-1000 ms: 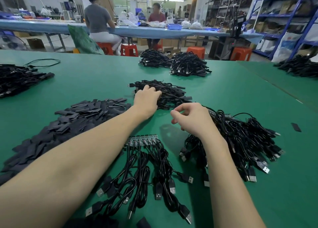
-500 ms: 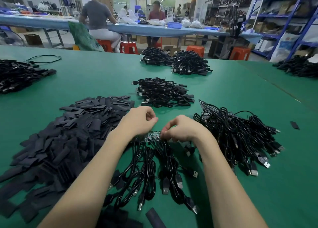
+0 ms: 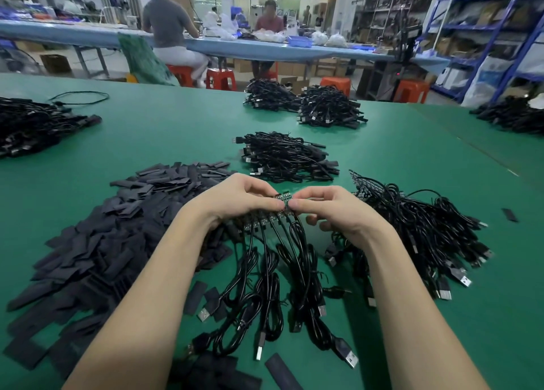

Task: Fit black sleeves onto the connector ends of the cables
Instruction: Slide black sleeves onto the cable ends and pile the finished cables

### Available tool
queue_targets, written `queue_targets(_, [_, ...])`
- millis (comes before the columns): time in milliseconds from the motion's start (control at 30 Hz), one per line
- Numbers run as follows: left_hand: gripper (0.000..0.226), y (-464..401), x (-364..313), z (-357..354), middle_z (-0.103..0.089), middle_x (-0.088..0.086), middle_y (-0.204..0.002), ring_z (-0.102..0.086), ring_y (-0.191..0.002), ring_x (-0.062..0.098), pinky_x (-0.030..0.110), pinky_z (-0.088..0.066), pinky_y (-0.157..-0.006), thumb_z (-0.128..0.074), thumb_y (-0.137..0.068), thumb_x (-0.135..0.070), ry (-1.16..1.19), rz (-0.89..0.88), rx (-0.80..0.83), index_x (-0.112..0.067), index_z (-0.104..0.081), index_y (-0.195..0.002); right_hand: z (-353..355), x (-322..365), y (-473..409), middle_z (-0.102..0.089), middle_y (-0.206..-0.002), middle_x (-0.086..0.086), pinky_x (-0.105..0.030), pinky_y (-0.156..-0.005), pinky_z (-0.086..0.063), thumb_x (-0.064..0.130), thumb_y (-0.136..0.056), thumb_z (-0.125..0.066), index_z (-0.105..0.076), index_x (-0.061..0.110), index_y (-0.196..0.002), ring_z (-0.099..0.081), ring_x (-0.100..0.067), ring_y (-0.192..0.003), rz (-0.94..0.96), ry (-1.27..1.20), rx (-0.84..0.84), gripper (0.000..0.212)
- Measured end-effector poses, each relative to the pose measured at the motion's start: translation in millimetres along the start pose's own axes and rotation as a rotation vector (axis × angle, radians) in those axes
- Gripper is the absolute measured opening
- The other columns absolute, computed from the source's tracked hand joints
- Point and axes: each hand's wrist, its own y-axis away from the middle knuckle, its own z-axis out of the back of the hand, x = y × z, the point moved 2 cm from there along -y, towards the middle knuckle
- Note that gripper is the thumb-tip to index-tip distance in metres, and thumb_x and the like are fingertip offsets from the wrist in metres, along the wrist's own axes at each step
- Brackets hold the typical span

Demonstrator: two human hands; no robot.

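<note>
I see both hands together above the green worktop (image 3: 382, 160): my left hand (image 3: 238, 201) and right hand (image 3: 329, 210) each pinch the strip of connector ends (image 3: 284, 202), thumbs nearly touching. Its cables (image 3: 282, 275) hang down to the worktop. The sleeves (image 3: 123, 222) lie heaped at left, cable bundles (image 3: 418, 227) at right.

Green table (image 3: 176, 130): big heap of flat black sleeves (image 3: 97, 236) on its left part. Right of heap, cable bundle w/ USB plugs (image 3: 426, 230); behind heap, more cable bundles (image 3: 285, 157); stray sleeve (image 3: 510, 215) far right.
</note>
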Motion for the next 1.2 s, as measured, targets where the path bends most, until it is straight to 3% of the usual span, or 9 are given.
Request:
queue_targets(200, [0.022,4,5,-3,-0.077,-0.001,-0.093,-0.067,-0.086,0.007,0.024,-0.044,-0.088,-0.082,-0.076,-0.035,0.12,-0.063,0.09,-0.021,-0.079,-0.091,-5,-4,-2,-0.066,-0.082,0.01,-0.017,-0.052,-0.031,0.034,-0.081,-0.082,-0.077,0.023,-0.089,-0.049,-0.003,-0.059,-0.001,-0.079,0.08,0.015])
queue_targets(400, [0.015,2,10,-8,-0.074,-0.005,-0.088,-0.064,-0.081,0.005,0.015,-0.046,-0.08,-0.08,-0.075,-0.035,0.194,-0.108,0.161,-0.027,-0.079,-0.088,-9,-12,-3,-0.051,-0.059,0.013,-0.022,-0.053,-0.012,0.027,-0.074,-0.077,-0.079,0.021,-0.077,-0.034,-0.001,-0.048,-0.092,-0.314,0.206,0.007])
queue_targets(533, [0.008,2,12,-10,-0.073,-0.007,-0.083,-0.063,-0.074,0.003,0.011,-0.047,-0.072,-0.078,-0.077,-0.029,0.244,-0.149,0.164,-0.025,-0.079,-0.085,-13,-19,-3,-0.038,-0.052,0.012,-0.013,-0.044,-0.019,0.022,-0.08,-0.07,-0.078,0.021,-0.073,-0.028,0.0,-0.043,-0.119,-0.509,0.239,0.011])
queue_targets(633, [0.01,3,14,-9,-0.075,-0.005,-0.088,-0.066,-0.078,0.004,0.011,-0.048,-0.076,-0.079,-0.076,-0.028,0.268,-0.14,0.136,-0.023,-0.079,-0.085,-9,-18,-2,-0.036,-0.058,0.011,-0.012,-0.04,-0.025,0.021,-0.08,-0.075,-0.068,0.02,-0.075,-0.028,-0.001,-0.045,-0.094,-0.603,0.24,0.009])
queue_targets(733, [0.016,-1,14,-10,-0.078,-0.003,-0.095,-0.07,-0.085,0.005,0.016,-0.049,-0.083,-0.082,-0.08,-0.032,0.111,-0.076,0.085,-0.022,-0.079,-0.092,0,-11,-1,-0.041,-0.062,0.011,-0.013,-0.044,-0.028,0.027,-0.076,-0.082,-0.071,0.026,-0.067,-0.037,-0.002,-0.049,-0.046,-0.529,0.164,0.014])
queue_targets(833, [0.015,-8,17,-15,-0.076,-0.01,-0.089,-0.07,-0.087,0.01,0.029,-0.052,-0.089,-0.081,-0.082,-0.039,-0.141,-0.07,0.014,-0.028,-0.077,-0.09,14,3,2,-0.064,-0.069,0.011,-0.013,-0.048,-0.031,0.029,-0.074,-0.082,-0.077,0.028,-0.071,-0.049,-0.002,-0.053,-0.008,-0.391,0.034,0.006])
queue_targets(1000, [0.012,-7,19,-14,-0.074,-0.017,-0.089,-0.07,-0.088,0.007,0.033,-0.054,-0.093,-0.078,-0.084,-0.047,-0.24,-0.044,0.01,-0.036,-0.074,-0.085,37,13,8,-0.076,-0.082,0.007,-0.017,-0.052,-0.048,0.023,-0.086,-0.081,-0.075,0.021,-0.091,-0.068,-0.007,-0.062,0.103,-0.398,-0.436,0.008])
queue_targets(1100, [0.014,-5,14,-14,-0.073,-0.019,-0.095,-0.068,-0.09,0.001,0.032,-0.054,-0.093,-0.076,-0.085,-0.048,-0.344,-0.044,-0.031,-0.038,-0.073,-0.093,36,16,9,-0.075,-0.081,0.008,-0.018,-0.053,-0.051,0.024,-0.089,-0.078,-0.073,0.022,-0.093,-0.07,-0.007,-0.064,0.143,-0.416,-0.421,0.008])
queue_targets(1200, [0.012,-7,2,-24,-0.069,-0.019,-0.101,-0.065,-0.093,-0.001,0.027,-0.053,-0.091,-0.071,-0.091,-0.041,-0.337,-0.136,-0.188,-0.034,-0.068,-0.101,26,14,6,-0.073,-0.075,0.011,-0.016,-0.052,-0.051,0.024,-0.088,-0.079,-0.071,0.023,-0.087,-0.068,-0.005,-0.06,0.124,-0.282,-0.419,0.008])
